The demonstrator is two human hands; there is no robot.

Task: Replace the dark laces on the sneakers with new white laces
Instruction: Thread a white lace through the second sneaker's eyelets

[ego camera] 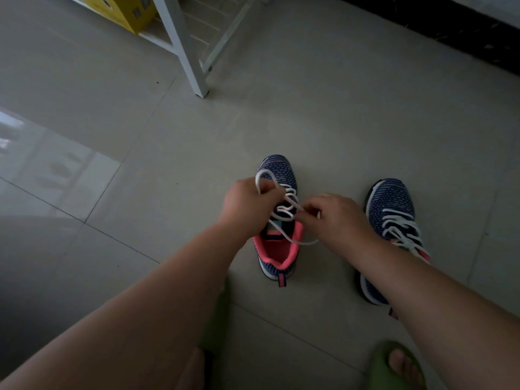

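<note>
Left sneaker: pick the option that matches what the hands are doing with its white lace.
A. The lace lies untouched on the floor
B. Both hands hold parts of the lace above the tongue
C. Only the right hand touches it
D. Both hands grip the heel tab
B: the left hand holds a loop of the white lace and the right hand pinches a strand, over the left sneaker.

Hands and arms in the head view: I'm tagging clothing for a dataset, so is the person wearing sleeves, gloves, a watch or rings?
Nothing is visible on them. The left hand and right hand are bare, with no gloves and no watch or bracelet at the wrists. Both forearms are uncovered down to the frame's bottom edge, so no sleeves show. No ring can be seen, though the fingers are partly hidden.
</note>
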